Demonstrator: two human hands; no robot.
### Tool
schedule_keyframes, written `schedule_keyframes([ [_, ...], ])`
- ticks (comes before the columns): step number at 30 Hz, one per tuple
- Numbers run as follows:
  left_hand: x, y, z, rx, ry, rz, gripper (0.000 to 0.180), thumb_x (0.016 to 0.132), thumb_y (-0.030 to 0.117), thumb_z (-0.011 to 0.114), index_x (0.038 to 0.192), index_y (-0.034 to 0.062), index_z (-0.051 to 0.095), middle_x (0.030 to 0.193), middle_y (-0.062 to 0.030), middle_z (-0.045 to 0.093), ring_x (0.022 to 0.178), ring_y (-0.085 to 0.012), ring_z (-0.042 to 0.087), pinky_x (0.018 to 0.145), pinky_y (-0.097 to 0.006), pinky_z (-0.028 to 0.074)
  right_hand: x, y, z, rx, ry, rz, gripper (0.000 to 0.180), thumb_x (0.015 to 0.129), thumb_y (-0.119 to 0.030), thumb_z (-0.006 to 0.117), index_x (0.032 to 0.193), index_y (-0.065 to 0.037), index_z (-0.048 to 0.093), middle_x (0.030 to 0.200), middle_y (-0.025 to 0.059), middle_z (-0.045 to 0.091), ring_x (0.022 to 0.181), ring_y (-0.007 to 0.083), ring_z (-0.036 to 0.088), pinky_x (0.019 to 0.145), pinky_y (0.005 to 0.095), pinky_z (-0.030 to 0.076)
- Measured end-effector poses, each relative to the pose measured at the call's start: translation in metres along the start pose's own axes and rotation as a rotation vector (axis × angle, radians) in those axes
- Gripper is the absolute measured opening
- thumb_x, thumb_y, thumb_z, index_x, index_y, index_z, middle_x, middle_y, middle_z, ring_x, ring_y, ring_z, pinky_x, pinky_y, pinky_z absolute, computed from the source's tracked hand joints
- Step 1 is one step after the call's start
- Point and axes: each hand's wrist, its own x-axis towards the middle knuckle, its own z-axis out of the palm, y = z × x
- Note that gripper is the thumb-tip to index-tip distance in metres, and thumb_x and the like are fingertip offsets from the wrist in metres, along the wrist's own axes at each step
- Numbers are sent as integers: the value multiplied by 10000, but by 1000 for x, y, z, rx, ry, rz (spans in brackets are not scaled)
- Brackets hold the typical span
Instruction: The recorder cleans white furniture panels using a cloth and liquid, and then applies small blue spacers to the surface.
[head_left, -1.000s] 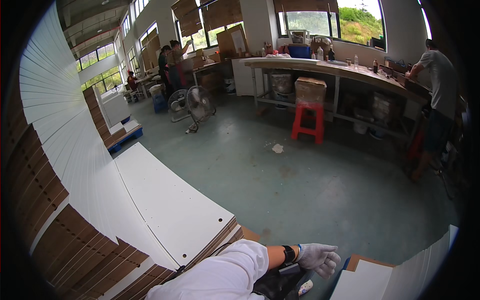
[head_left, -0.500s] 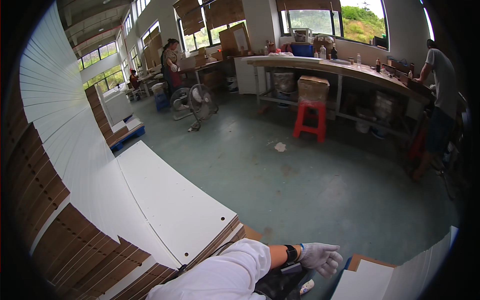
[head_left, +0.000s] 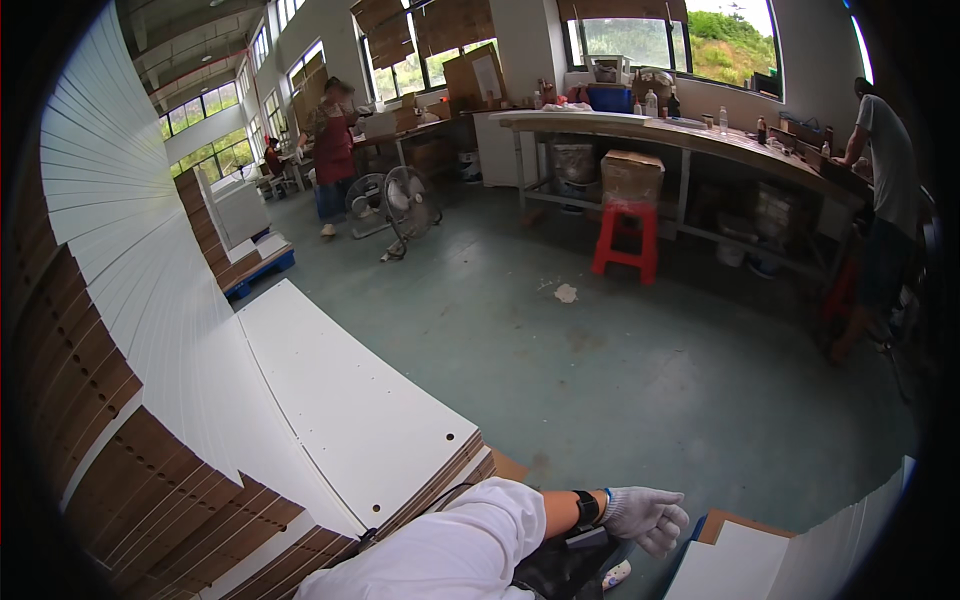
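My left hand (head_left: 645, 519), in a white knit work glove, is held out low at the lower right. Its fingers are loosely bent and apart, with nothing in them. A black band (head_left: 586, 508) circles the wrist, and the white sleeve (head_left: 440, 545) fills the lower middle. Nearest to the hand are white panels (head_left: 728, 562) at the lower right, apart from it. Behind my arm lies a stack of white panels (head_left: 350, 390) with drilled holes in the top one. My right hand is out of the picture.
Tall rows of edge-on boards (head_left: 150, 270) line the left. Across the green floor (head_left: 480, 350) stand fans (head_left: 405, 200), a red stool (head_left: 628, 240) bearing a carton (head_left: 632, 178), and a long workbench (head_left: 690, 135). One co-worker (head_left: 890, 170) leans at its right end; another person (head_left: 332, 150) stands left of the fans.
The co-worker near the fans has turned and stepped left, away from the bench. My view has shifted slightly; my left hand keeps nearly the same pose.
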Motion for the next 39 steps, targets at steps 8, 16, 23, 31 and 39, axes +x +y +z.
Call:
schedule_keyframes([
  [8, 4, -3, 1, 39, 34, 6, 462, 956, 519, 399, 1052, 98, 564, 897, -71, 646, 945, -275, 634, 890, -502, 480, 18, 1, 4, -25, -25, 28, 172, 915, -275, 507, 950, -112, 552, 777, 30, 602, 681, 171, 572, 661, 347, 508],
  [16, 8, -6, -6, -6, 42, 22, 476, 939, 534, 428, 1085, 94, 532, 889, -87, 630, 895, -307, 633, 883, -562, 464, 28, -4, 7, -49, -46, 31, 167, 915, -264, 507, 959, -108, 548, 783, 32, 599, 687, 171, 572, 662, 348, 510],
  [23, 5, -4, 1, 27, 68, 5, 499, 941, 543, 411, 1109, 82, 505, 895, -78, 609, 909, -295, 620, 893, -549, 464, 28, -3, -1, -59, -46, 18, 164, 914, -254, 507, 968, -104, 544, 789, 34, 598, 692, 171, 572, 663, 348, 512],
  [31, 2, -1, 10, 1, 57, -11, 462, 958, 511, 396, 1042, 82, 547, 889, -87, 638, 932, -305, 633, 894, -514, 476, 26, 7, -16, -71, -43, -15, 161, 914, -243, 507, 978, -99, 540, 796, 36, 595, 697, 171, 572, 664, 348, 514],
  [39, 1, -1, 12, -8, 29, -9, 458, 962, 502, 401, 1064, 83, 553, 910, -85, 648, 946, -283, 634, 896, -494, 482, 34, 25, -29, -62, -55, -61, 159, 914, -232, 507, 988, -95, 536, 802, 39, 593, 703, 171, 572, 664, 349, 516],
])
